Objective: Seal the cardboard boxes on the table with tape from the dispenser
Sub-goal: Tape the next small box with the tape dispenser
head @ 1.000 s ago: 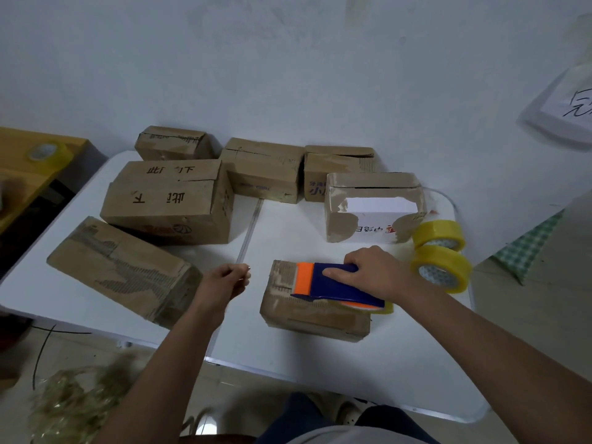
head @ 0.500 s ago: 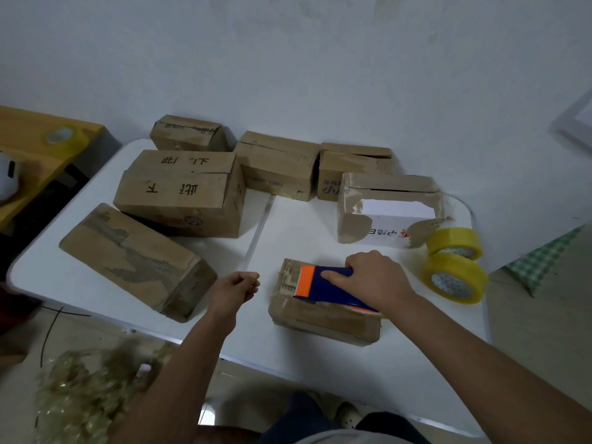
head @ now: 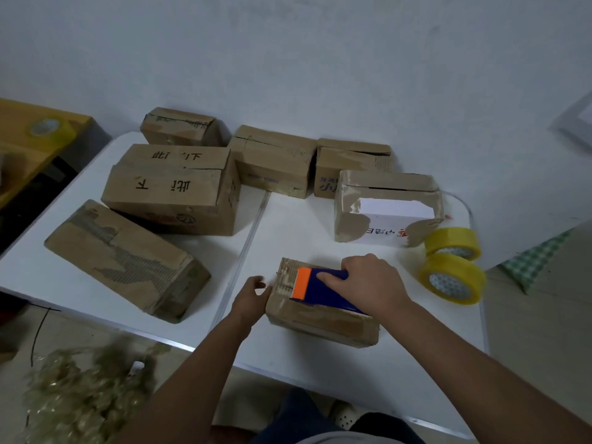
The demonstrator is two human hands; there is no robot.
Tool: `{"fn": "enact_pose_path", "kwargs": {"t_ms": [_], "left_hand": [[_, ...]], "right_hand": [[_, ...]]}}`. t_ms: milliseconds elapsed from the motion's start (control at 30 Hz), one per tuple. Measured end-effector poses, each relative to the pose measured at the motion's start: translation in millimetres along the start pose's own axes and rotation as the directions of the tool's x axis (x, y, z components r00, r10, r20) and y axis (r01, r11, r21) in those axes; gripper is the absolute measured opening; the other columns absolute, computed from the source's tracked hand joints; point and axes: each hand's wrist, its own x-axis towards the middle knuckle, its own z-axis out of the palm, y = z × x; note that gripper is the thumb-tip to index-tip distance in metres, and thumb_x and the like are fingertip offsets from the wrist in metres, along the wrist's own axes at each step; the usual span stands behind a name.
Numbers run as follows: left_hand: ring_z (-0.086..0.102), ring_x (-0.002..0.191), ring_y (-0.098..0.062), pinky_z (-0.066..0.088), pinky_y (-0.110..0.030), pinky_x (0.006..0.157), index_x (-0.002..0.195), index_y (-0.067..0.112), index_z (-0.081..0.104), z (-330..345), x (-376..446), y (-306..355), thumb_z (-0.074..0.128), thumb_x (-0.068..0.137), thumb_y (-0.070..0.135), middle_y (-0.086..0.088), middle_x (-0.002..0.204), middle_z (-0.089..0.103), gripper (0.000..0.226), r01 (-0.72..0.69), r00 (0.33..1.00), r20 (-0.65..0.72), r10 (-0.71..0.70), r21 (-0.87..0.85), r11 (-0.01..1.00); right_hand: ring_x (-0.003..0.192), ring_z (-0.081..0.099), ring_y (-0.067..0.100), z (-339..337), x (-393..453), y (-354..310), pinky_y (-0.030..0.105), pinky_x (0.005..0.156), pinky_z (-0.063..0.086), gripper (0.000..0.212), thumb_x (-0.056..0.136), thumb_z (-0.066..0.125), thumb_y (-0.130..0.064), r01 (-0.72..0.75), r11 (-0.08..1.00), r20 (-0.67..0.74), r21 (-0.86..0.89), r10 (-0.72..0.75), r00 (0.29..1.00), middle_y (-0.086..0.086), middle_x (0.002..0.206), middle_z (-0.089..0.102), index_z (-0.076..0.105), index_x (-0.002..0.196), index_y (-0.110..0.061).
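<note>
A person's right hand (head: 368,283) gripped the blue-and-orange tape dispenser (head: 320,288) flat atop a small cardboard box (head: 317,318), while the left hand (head: 251,294), fingers loosely spread, touched the box's end, apparently steadying it for sealing.

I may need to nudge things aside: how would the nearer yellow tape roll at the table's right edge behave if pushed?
The nearer yellow tape roll seems to stand tilted on its rim, so it would probably roll. It sits close to the white table edge, so it might drop off. It looks rigid.
</note>
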Motion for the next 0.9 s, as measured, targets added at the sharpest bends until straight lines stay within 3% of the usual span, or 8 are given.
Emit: {"fn": "enact_pose_path", "kwargs": {"t_ms": [67, 200, 300, 433, 600, 667, 767, 900], "left_hand": [[0.057, 0.112, -0.024, 0.054, -0.028, 0.076, 0.146, 0.013, 0.041, -3, 1, -1, 0.065, 0.094, 0.036, -0.004, 0.142, 0.045, 0.061, 0.057, 0.998, 0.029, -0.059, 0.069, 0.996], [0.064, 0.104, -0.018, 0.053, -0.039, 0.096, 0.130, 0.012, 0.059, -11, -7, 7, 0.055, 0.100, 0.022, -0.006, 0.125, 0.065, 0.032, -0.041, 0.997, -0.065, 0.051, 0.138, 0.990], [0.067, 0.100, -0.011, 0.055, -0.029, 0.091, 0.122, 0.015, 0.067, -14, -38, 22, 0.046, 0.104, 0.020, 0.002, 0.111, 0.072, 0.028, -0.163, 0.982, -0.090, 0.167, 0.047, 0.985], [0.059, 0.095, -0.004, 0.043, -0.010, 0.074, 0.121, 0.025, 0.063, -1, -69, 21, 0.031, 0.106, 0.041, 0.003, 0.114, 0.068, 0.039, -0.289, 0.955, 0.021, 0.295, 0.285, 0.914], [0.043, 0.138, -0.020, 0.037, -0.033, 0.110, 0.155, 0.026, 0.023, -20, -55, 22, 0.033, 0.090, 0.070, -0.002, 0.154, 0.041, 0.080, -0.362, 0.920, 0.298, 0.254, 0.405, 0.840], [0.016, 0.151, -0.016, 0.019, -0.038, 0.121, 0.158, 0.027, 0.000, -31, -43, 29, 0.045, 0.078, 0.083, 0.003, 0.165, 0.013, 0.108, -0.531, 0.843, 0.393, 0.366, 0.506, 0.680], [-0.018, 0.151, -0.016, -0.008, -0.041, 0.122, 0.156, 0.025, -0.013, -27, -19, 44, 0.044, 0.067, 0.091, 0.002, 0.165, -0.016, 0.125, -0.723, 0.676, 0.593, 0.437, 0.648, 0.240], [-0.002, 0.152, -0.022, 0.002, -0.046, 0.124, 0.158, 0.021, 0.002, -12, 2, 52, 0.059, 0.068, 0.082, -0.003, 0.166, 0.003, 0.123, -0.755, 0.631, 0.645, 0.430, 0.639, 0.150]], "right_hand": [[0.068, 0.059, 0.016, -2, 0, -1, 0.025, 0.055, 0.038, 0.053, 0.087, 0.045, -0.071, 0.005, 1.000, 0.006, -0.001, -0.005, 1.000, -0.005, 0.070, 0.057, 0.056, 0.073, -0.021], [0.070, 0.059, 0.017, -3, 1, -2, 0.025, 0.057, 0.040, 0.053, 0.087, 0.044, -0.071, 0.007, 1.000, 0.010, -0.003, -0.007, 1.000, -0.004, 0.070, 0.056, 0.055, 0.072, -0.021], [0.072, 0.060, 0.017, -3, 1, -2, 0.025, 0.058, 0.040, 0.052, 0.088, 0.044, -0.070, 0.009, 1.000, 0.020, -0.007, -0.009, 1.000, -0.005, 0.071, 0.056, 0.054, 0.074, -0.021], [0.071, 0.059, 0.016, -3, 0, -2, 0.026, 0.058, 0.042, 0.053, 0.088, 0.044, -0.070, 0.011, 1.000, 0.016, -0.006, -0.011, 1.000, -0.004, 0.070, 0.056, 0.056, 0.075, -0.020], [0.071, 0.060, 0.016, -3, -1, -1, 0.025, 0.058, 0.043, 0.053, 0.088, 0.044, -0.070, 0.013, 1.000, 0.010, -0.006, -0.013, 1.000, -0.003, 0.074, 0.059, 0.058, 0.078, -0.019], [0.069, 0.058, 0.015, -5, -1, -3, 0.024, 0.054, 0.037, 0.052, 0.088, 0.045, -0.069, 0.019, 1.000, 0.020, -0.009, -0.019, 1.000, -0.005, 0.071, 0.056, 0.057, 0.077, -0.019], [0.071, 0.057, 0.015, -8, 0, -4, 0.023, 0.054, 0.035, 0.050, 0.089, 0.046, -0.068, 0.017, 1.000, 0.054, -0.021, -0.016, 0.998, -0.006, 0.070, 0.053, 0.056, 0.079, -0.019], [0.074, 0.059, 0.015, -12, 4, -3, 0.026, 0.060, 0.040, 0.056, 0.088, 0.043, -0.070, 0.046, 0.996, 0.094, -0.083, -0.038, 0.995, -0.004, 0.077, 0.057, 0.062, 0.086, -0.018]]}}
